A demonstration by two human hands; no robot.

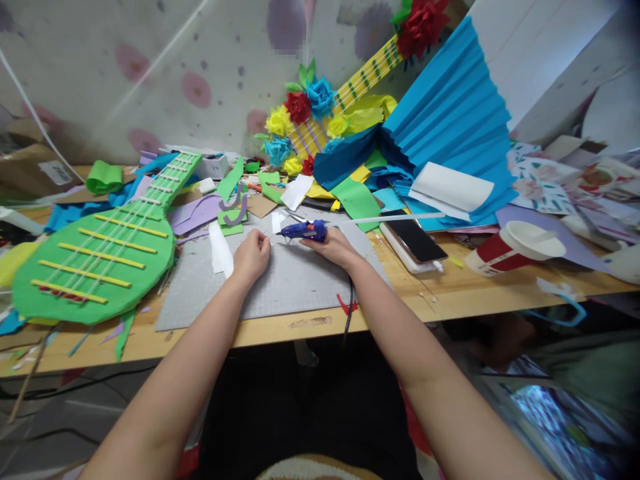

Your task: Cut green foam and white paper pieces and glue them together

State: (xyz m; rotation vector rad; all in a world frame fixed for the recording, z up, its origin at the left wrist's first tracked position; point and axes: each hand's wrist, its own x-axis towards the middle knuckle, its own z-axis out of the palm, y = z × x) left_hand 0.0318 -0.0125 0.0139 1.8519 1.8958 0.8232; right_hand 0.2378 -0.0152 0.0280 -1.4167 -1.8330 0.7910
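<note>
My right hand (334,245) is closed around a blue hot glue gun (305,231), whose nozzle points left over the grey cutting mat (280,283); a long clear glue stick (390,218) sticks out behind it. My left hand (251,257) is curled into a pinch just left of the nozzle, holding something too small to make out. A white paper strip (221,250) lies beside the left hand.
A green paper guitar (95,257) lies at the left. A blue pleated fan (450,127), a second flower-covered guitar (340,93) and paper scraps fill the back. A phone (414,240) and a tipped red-and-white cup (510,248) lie at the right. A black cord (348,313) drops over the table's front edge.
</note>
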